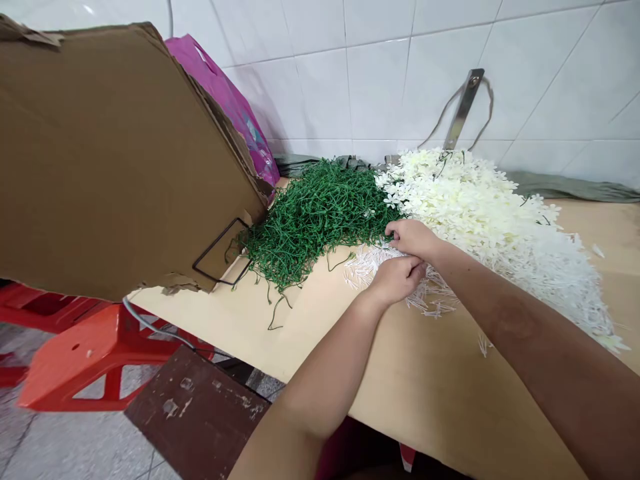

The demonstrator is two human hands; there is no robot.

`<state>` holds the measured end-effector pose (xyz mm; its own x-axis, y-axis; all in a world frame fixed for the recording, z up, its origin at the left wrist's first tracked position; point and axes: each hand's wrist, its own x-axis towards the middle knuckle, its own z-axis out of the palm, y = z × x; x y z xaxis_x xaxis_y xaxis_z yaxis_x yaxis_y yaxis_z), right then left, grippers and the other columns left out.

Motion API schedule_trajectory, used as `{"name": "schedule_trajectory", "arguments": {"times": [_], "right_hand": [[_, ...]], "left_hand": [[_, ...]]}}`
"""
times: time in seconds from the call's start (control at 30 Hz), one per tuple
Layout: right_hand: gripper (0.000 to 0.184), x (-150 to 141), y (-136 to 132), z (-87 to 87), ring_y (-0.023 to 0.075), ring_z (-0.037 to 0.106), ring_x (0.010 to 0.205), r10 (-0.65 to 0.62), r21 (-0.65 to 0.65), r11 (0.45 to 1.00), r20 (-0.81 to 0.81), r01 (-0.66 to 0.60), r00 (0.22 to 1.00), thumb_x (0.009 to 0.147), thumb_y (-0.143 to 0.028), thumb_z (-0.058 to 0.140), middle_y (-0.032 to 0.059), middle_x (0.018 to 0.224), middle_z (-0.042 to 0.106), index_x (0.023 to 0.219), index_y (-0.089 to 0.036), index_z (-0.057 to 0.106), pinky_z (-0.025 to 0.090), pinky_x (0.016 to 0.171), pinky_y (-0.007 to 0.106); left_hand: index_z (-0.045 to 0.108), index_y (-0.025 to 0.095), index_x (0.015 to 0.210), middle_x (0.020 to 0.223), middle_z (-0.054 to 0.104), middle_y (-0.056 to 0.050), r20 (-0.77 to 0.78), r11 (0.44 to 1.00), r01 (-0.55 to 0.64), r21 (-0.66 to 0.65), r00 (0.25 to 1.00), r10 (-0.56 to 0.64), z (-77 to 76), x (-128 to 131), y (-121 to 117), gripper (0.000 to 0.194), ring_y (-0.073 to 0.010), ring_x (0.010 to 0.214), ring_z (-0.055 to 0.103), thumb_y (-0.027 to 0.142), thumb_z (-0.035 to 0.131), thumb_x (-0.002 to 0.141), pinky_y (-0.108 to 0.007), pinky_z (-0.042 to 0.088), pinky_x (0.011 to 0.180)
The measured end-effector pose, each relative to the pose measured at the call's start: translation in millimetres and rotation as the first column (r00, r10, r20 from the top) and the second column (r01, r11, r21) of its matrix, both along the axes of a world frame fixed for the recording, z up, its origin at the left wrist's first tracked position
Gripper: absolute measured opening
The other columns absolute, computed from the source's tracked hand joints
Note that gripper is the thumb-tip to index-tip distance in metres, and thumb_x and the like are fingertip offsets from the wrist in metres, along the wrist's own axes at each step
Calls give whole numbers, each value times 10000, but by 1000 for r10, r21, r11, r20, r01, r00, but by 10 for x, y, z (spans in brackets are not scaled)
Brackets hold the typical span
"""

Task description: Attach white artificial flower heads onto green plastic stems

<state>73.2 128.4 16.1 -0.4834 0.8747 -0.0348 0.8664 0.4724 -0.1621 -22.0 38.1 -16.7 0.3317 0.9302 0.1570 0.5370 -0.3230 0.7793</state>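
My left hand (399,279) is closed over a scatter of thin white sticks (367,263) on the table, its fingers turned away and whatever they hold hidden. Just above it, my right hand (413,239) has its fingers curled in a pinch, close to the right edge of a heap of green plastic stems (325,207). What sits between those fingertips is too small to make out. To the right spreads a big pile of white artificial flowers (465,197), partly behind my right forearm.
A large cardboard sheet (115,160) stands at the left, with a black wire frame (223,252) at its foot and a pink bag (225,93) behind. A metal strip (464,110) leans on the tiled wall. Red stools (95,353) and a brown board (197,413) are below the table (310,327).
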Motion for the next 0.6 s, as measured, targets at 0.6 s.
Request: {"name": "schedule_trajectory", "arguments": {"times": [0.6], "right_hand": [[208,-120,-131,19,226,634,837,-63,53,996,-89,68,994,837,-201,533,118,961,693,976,-167,684,404,665,295]], "left_hand": [[567,162,548,576,578,-12,-44,998,-9,66,999,12,-33,-55,10,279,-113,551,463,241,483,803,-234,314,546]]}}
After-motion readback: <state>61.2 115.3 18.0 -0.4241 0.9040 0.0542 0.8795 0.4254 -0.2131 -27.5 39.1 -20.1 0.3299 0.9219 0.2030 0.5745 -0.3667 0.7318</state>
